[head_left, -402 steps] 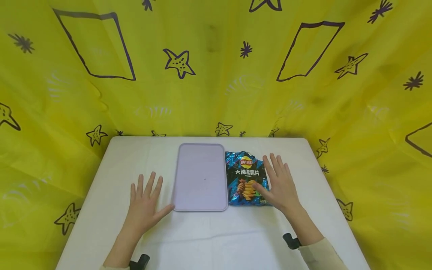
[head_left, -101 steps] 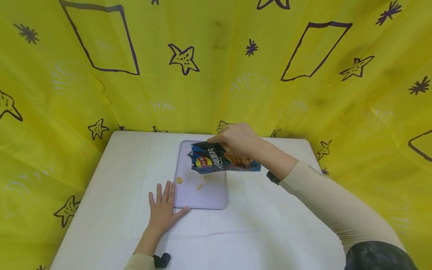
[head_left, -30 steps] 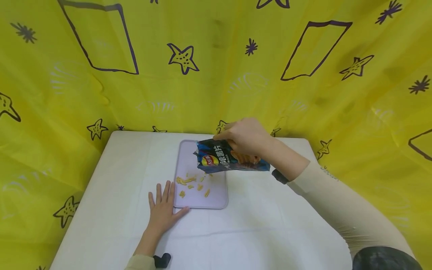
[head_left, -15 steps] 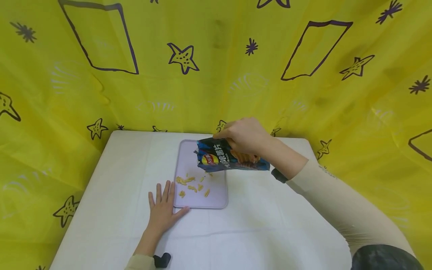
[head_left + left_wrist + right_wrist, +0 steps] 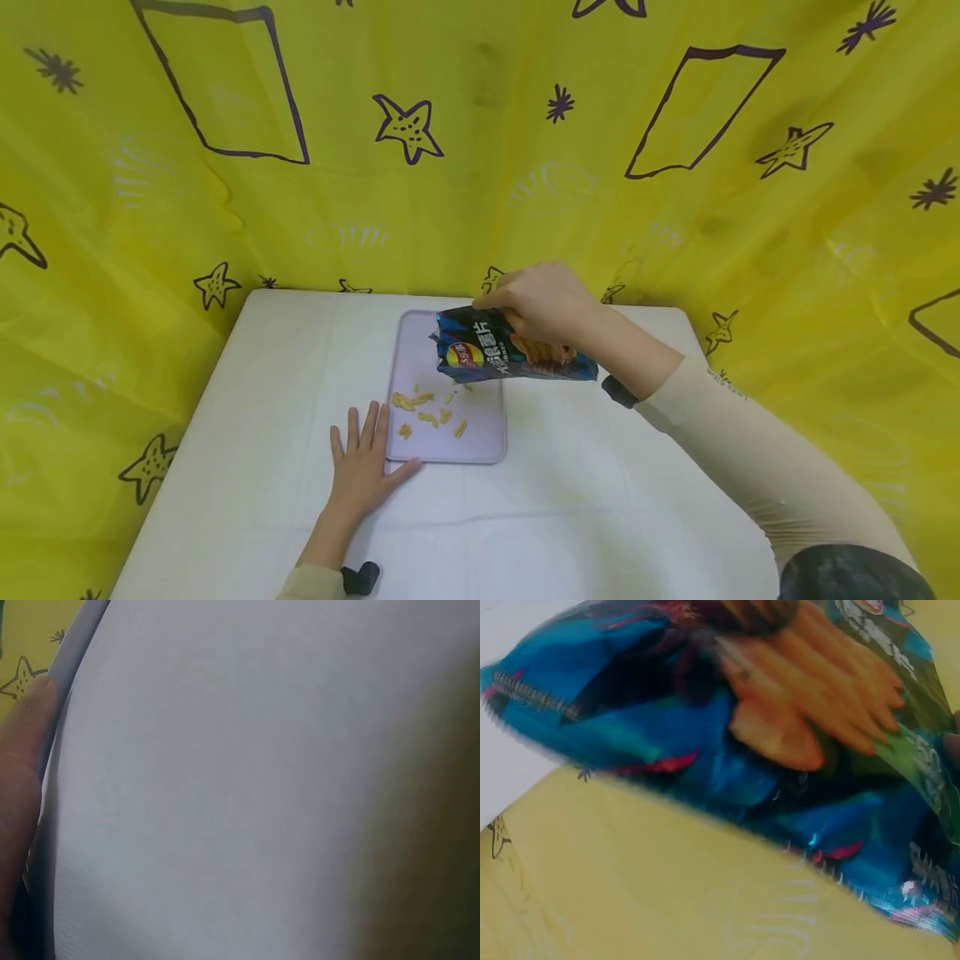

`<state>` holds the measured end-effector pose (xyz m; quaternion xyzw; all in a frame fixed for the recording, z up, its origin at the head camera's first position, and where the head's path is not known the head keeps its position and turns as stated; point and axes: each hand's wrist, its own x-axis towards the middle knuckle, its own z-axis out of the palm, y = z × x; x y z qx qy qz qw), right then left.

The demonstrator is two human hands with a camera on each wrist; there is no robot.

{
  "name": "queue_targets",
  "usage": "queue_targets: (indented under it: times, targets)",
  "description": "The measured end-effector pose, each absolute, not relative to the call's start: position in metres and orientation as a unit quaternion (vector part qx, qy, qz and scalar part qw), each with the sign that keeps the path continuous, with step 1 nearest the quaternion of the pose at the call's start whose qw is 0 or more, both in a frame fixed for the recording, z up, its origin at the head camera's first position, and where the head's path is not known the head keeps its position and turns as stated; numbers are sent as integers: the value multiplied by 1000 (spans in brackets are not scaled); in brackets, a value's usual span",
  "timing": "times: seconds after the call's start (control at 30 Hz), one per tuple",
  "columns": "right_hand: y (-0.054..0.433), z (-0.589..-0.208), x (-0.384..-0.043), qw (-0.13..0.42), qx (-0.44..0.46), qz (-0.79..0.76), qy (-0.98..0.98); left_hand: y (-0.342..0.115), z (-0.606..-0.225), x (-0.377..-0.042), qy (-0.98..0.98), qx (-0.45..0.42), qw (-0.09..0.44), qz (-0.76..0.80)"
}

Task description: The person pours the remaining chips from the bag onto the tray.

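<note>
My right hand [image 5: 551,302] grips a blue and black bag of potato chips [image 5: 465,354] by its upper side. The bag lies on its side in the air, its torn end toward the left over a pale purple tray [image 5: 480,446]. Several yellow potato chips [image 5: 425,418] are scattered on the tray's left and middle part; the bag hides its upper right. Fingers spread, my left hand [image 5: 363,475] touches the tray's lower left corner. The right wrist view is filled by the printed bag [image 5: 667,735]. A digit [image 5: 30,727] lies along an edge in the left wrist view.
The tray rests on a white-covered table [image 5: 600,517]. Behind and around the table hangs a yellow curtain [image 5: 450,208] with drawn stars and frames. A dark wrist device [image 5: 362,578] sits at the left wrist.
Long before, both hands were spread and the bag lay right of the tray. Since then the bag was lifted and tipped over the tray, and more chips came out. In the last half second almost nothing moved.
</note>
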<state>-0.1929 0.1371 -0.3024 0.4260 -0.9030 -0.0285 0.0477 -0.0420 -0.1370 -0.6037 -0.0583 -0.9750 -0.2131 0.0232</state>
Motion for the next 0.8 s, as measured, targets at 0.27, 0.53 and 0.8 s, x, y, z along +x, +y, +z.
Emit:
queue_targets:
  times: [0.27, 0.53, 0.8]
  targets:
    - [139, -308, -191, 55, 429, -48, -900, -136, -603, -40, -974, -61, 40, -215]
    - [138, -307, -191, 54, 434, -36, -898, -138, -603, -40, -974, -61, 44, -216]
    - [137, -307, -192, 50, 435, -44, -898, -139, -603, -40, -974, -59, 29, -217]
